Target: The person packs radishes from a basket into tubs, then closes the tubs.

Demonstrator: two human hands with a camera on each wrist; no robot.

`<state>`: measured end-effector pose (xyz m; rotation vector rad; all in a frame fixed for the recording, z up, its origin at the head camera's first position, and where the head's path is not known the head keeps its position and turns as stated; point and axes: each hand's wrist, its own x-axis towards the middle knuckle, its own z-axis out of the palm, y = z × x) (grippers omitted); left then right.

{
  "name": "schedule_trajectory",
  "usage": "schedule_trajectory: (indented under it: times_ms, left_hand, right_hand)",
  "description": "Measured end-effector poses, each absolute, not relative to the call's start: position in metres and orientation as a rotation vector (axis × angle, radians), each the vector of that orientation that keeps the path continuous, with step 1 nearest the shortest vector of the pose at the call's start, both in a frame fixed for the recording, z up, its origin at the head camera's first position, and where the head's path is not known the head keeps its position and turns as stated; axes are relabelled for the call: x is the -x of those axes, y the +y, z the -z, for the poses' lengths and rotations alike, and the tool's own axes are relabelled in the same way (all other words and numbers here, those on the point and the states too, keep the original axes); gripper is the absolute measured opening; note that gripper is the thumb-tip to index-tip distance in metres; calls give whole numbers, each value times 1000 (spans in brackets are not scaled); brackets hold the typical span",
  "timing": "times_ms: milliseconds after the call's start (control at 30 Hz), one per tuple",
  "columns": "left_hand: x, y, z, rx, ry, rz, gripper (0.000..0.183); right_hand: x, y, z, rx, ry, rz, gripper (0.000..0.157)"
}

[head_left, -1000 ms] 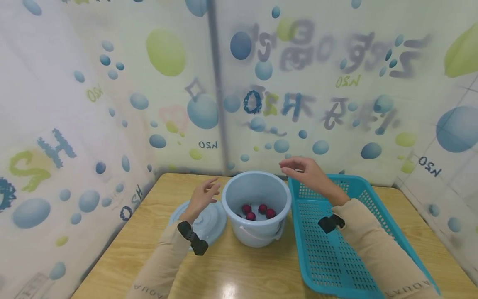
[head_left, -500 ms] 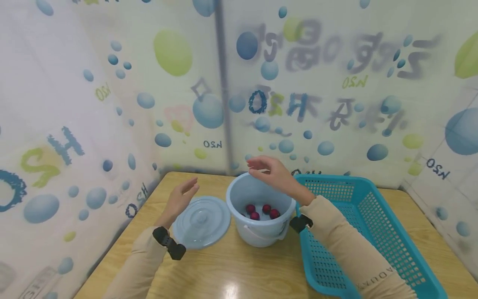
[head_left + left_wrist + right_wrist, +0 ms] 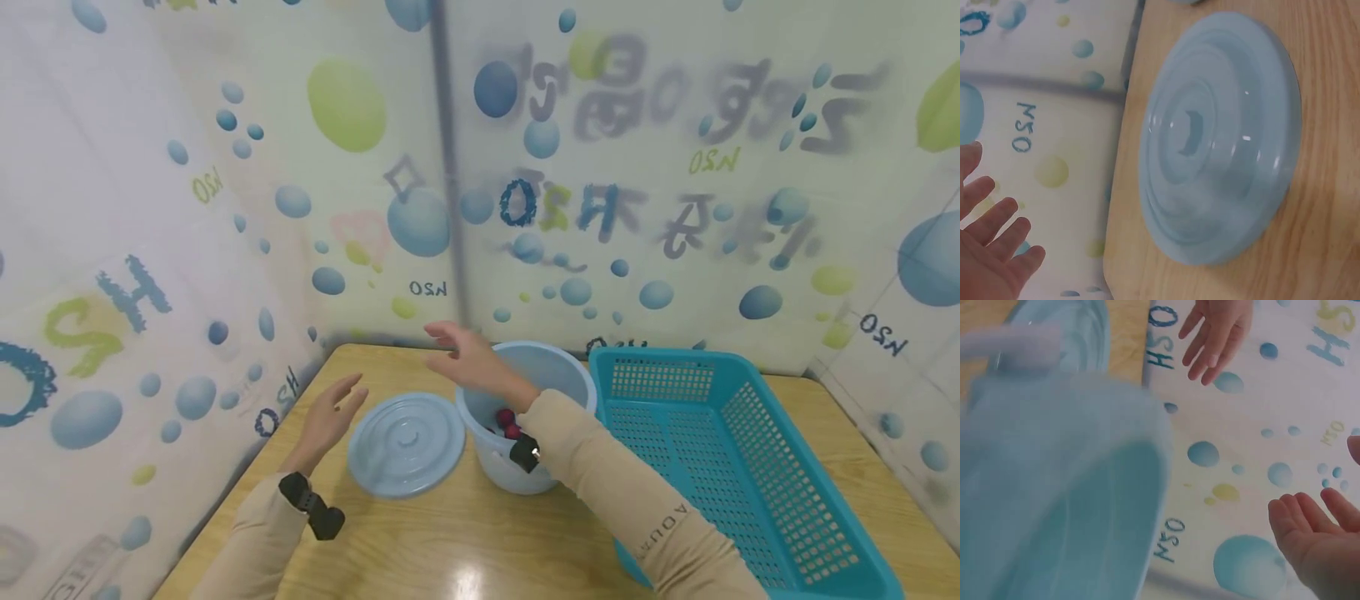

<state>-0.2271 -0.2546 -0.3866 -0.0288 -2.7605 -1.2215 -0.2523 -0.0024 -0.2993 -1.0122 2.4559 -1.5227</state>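
Note:
My right hand [image 3: 472, 362] hangs over the left back rim of a light blue bucket [image 3: 495, 471], its fingers loosely bent and holding nothing. Inside the bucket lie dark red round fruits [image 3: 506, 417], partly hidden by the right forearm. To the bucket's left, a matching round lid [image 3: 408, 446] lies flat on the table, handle up. My left hand [image 3: 327, 421] hovers just left of the lid, apart from it, with fingers spread and relaxed. The left wrist view shows the lid [image 3: 1216, 144] large beside the left fingers [image 3: 997, 222].
A turquoise perforated basket [image 3: 750, 375] stands on the right of the wooden table [image 3: 405, 542], beside the bucket. Behind and to the left rise walls [image 3: 375, 250] covered in a bubble-print sheet.
My right hand has swept left from above the basket, across the bucket's opening, to its left rim. The left hand has drawn back leftward, off the lid.

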Motion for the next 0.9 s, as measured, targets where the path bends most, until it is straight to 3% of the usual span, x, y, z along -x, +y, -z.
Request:
schedule_trajectory:
  times_ms: [567,900]
  left_hand:
    - [217,-280,410,-118,-2812,1282,65]
    - [217,-282,431,-148,-2782,1275,52]
  right_hand:
    - [253,-81,346,735,2568,1334,57]
    - [247,-92,393,590,2571,1395,59]
